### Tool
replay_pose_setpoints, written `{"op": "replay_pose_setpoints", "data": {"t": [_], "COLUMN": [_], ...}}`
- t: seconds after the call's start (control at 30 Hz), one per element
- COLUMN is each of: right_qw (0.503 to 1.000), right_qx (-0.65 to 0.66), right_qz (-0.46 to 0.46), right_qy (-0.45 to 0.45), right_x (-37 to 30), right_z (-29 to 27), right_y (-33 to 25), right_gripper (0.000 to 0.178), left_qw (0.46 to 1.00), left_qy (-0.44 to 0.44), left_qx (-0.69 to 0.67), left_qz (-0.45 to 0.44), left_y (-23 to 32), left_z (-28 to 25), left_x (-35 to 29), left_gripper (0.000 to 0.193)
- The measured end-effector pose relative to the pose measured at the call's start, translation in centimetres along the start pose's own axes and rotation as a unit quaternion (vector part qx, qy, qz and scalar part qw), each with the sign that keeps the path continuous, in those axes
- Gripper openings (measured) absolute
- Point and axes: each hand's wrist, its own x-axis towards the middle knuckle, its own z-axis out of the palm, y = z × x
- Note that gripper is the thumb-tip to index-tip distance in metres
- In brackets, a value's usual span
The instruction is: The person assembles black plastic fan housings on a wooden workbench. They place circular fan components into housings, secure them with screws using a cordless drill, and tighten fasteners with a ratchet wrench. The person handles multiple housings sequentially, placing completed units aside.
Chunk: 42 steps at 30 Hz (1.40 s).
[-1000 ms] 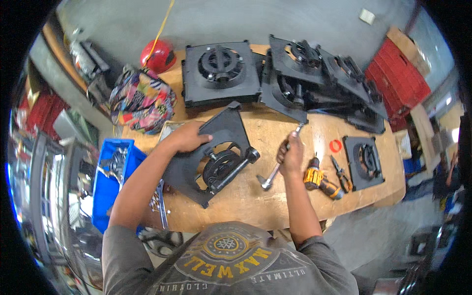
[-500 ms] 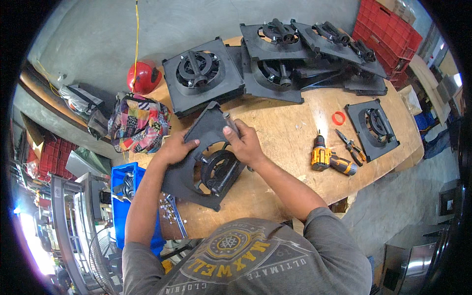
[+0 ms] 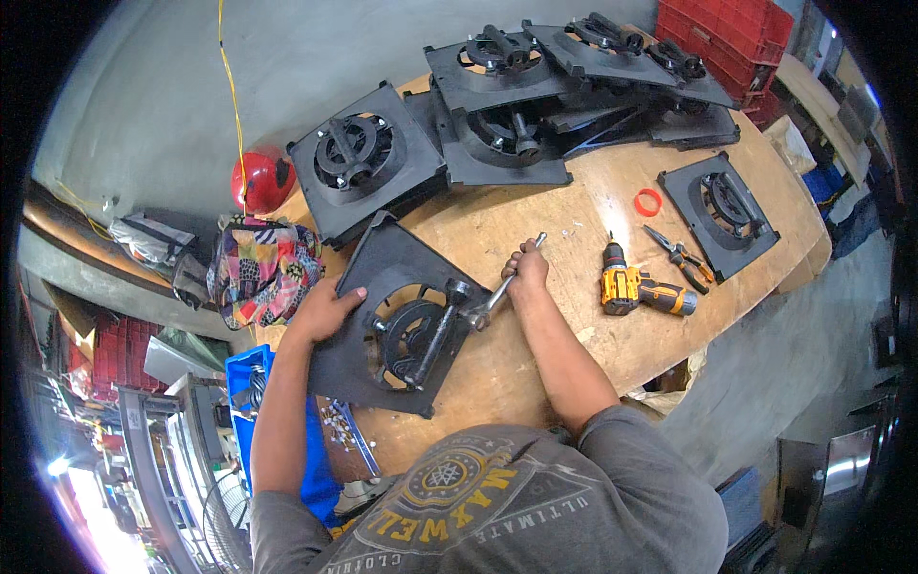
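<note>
My left hand grips the left edge of a black square burner plate, thumb on top. The plate tilts over the near left of the table, and in its round opening sits a ring burner with a pipe across it. My right hand is closed round the handle of a silver wrench, apparently adjustable. The wrench's head is close to the upper end of the burner's pipe; whether they touch I cannot tell.
On the wooden table lie a yellow drill, pliers, a red ring and another burner plate. Stacked burner plates line the back. A blue wrench, small fittings and a blue crate are near left.
My right hand has left the plate's upper edge and swung right and down, with the silver wrench now plainly visible. The plate has turned slightly, still in my left hand. The view has shifted.
</note>
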Motion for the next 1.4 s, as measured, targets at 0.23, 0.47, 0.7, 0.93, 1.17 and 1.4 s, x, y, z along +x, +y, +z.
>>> {"op": "replay_pose_setpoints", "data": {"t": [0.23, 0.47, 0.7, 0.93, 1.17, 1.4], "right_qw": [0.896, 1.000, 0.995, 0.962, 0.850, 0.819], "right_qx": [-0.225, -0.004, 0.005, 0.031, -0.127, -0.243], "right_qz": [-0.286, -0.009, -0.062, -0.042, -0.173, -0.172], "right_qy": [-0.256, -0.017, -0.081, -0.268, -0.482, -0.491], "right_x": [-4.9, 1.4, 1.2, -7.9, -17.3, -21.6], "right_z": [4.5, -1.3, -1.4, 2.6, 7.9, 6.4], "right_y": [1.8, 1.0, 0.8, -4.5, -5.5, -1.1], "right_gripper": [0.024, 0.023, 0.024, 0.028, 0.030, 0.029], "left_qw": [0.999, 0.998, 0.999, 0.989, 0.872, 0.838], "left_qy": [-0.018, -0.024, 0.014, 0.145, 0.446, 0.314], "left_qx": [0.007, -0.026, -0.011, 0.005, -0.200, -0.434], "left_qz": [-0.037, -0.050, -0.029, 0.036, -0.027, 0.103], "left_y": [0.3, -0.4, 1.3, 2.7, -4.2, -9.4], "left_z": [0.0, -0.1, 0.0, 1.6, 15.5, 21.9], "left_x": [0.1, 0.3, -2.4, -15.0, -17.1, -19.9], "left_gripper": [0.042, 0.041, 0.041, 0.036, 0.058, 0.085]}}
